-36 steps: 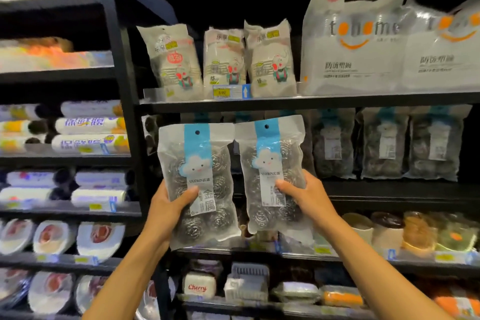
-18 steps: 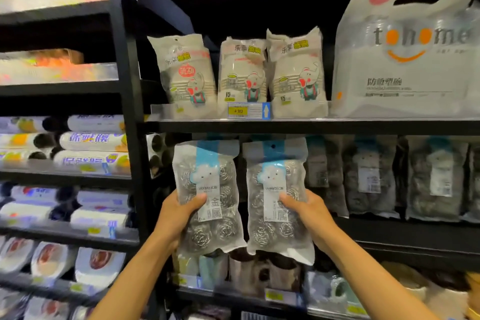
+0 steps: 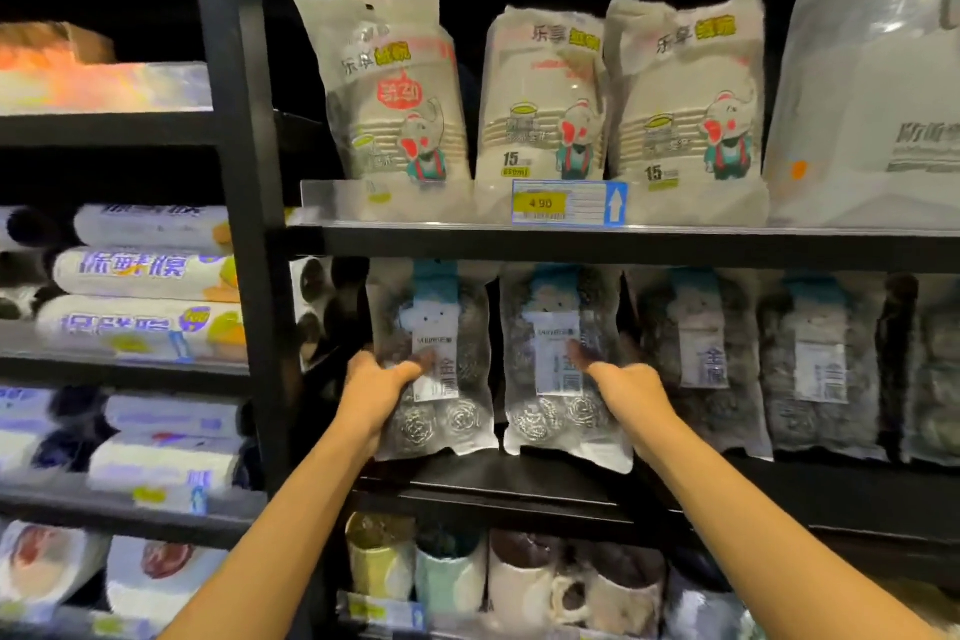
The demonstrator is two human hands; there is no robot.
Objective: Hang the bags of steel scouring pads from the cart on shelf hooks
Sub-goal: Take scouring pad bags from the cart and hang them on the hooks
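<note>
Whereas a second ago both bags were held out in front of the rack, they have now gone up and back beneath the shelf edge [image 3: 623, 250], their blue tops in its shadow and level with the hung row. The left hand [image 3: 376, 392] holds the left bag [image 3: 434, 369] at its lower left side, thumb across the label. The right hand [image 3: 631, 398] holds the right bag [image 3: 563, 369] at its lower right side. Each grip is closed on its bag. The hooks are lost in the dark, so I cannot tell whether either hole has caught. I judge the threading under way, not done, since neither grip has let go.

Counted: two bags in hand, just beside each other; two hung bags [image 3: 698, 359] to their right, plus part of a third at the frame edge; three bowl packs [image 3: 543, 99] and one price tag [image 3: 569, 203] on the shelf above.
</note>
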